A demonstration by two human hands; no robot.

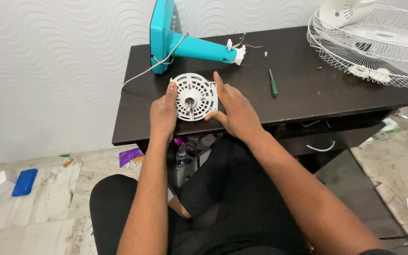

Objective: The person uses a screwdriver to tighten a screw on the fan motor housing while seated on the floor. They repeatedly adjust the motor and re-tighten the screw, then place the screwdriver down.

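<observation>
A round white slotted plastic fan housing (194,97) is held upright over the front of the dark brown table (298,89). My left hand (163,113) grips its left edge with the thumb up along the rim. My right hand (234,111) holds its right side, fingers spread behind and the thumb under the lower edge. A central hole with a shaft shows in the housing's middle.
A teal fan stand (185,42) with a white cord lies at the table's back. A green screwdriver (273,84) lies to the right of my hands. A white wire fan guard (378,40) sits at the far right. Scraps and a blue sponge (24,182) litter the floor.
</observation>
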